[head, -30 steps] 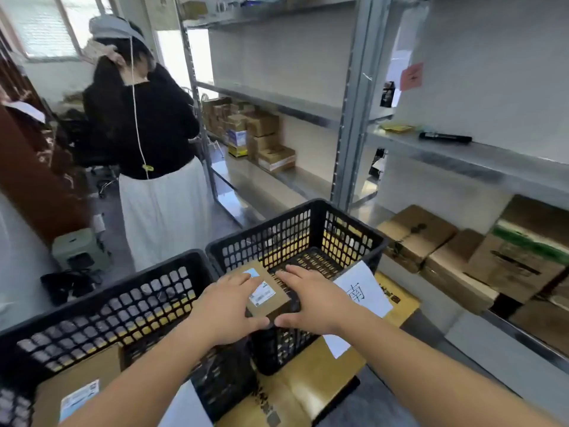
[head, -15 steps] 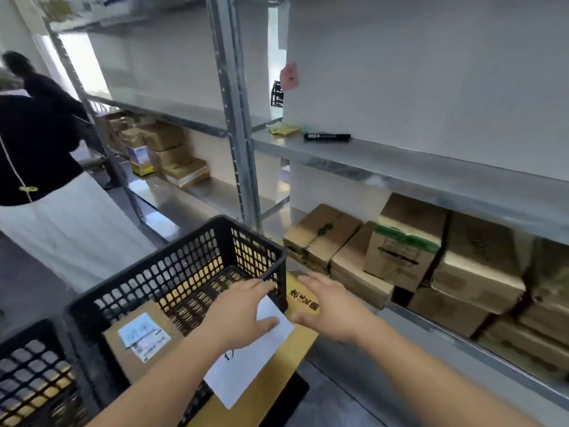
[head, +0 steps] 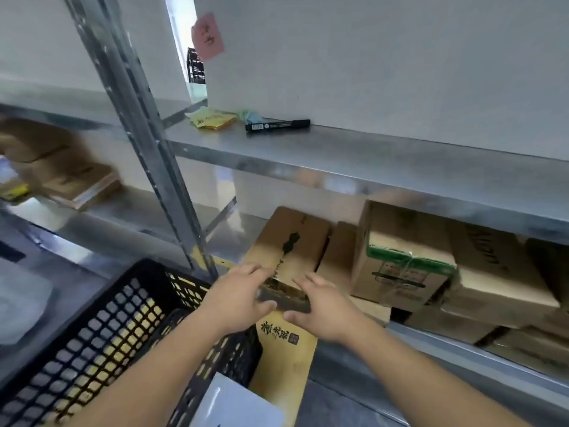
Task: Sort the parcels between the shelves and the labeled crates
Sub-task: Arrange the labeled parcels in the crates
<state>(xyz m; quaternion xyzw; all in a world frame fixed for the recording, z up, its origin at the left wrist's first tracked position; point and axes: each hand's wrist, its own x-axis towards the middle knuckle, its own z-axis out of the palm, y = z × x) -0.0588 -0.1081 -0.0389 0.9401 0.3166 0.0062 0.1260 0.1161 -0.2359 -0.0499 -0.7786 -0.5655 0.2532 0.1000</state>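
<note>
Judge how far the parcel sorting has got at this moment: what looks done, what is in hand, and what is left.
Done: nothing shown for certain; the black crate shows no parcel in its visible part. In hand: the left hand and right hand take hold of the front end of a brown parcel on the lower shelf. Left: several more cardboard boxes sit on that shelf.

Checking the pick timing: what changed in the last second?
Both hands let go of the small labelled parcel, which went into the black crate and is out of view now. They then moved right to the lower shelf: left hand and right hand now grip the near end of the leftmost cardboard box. The view swung right with them. The marker and the other shelf boxes are unmoved.
</note>
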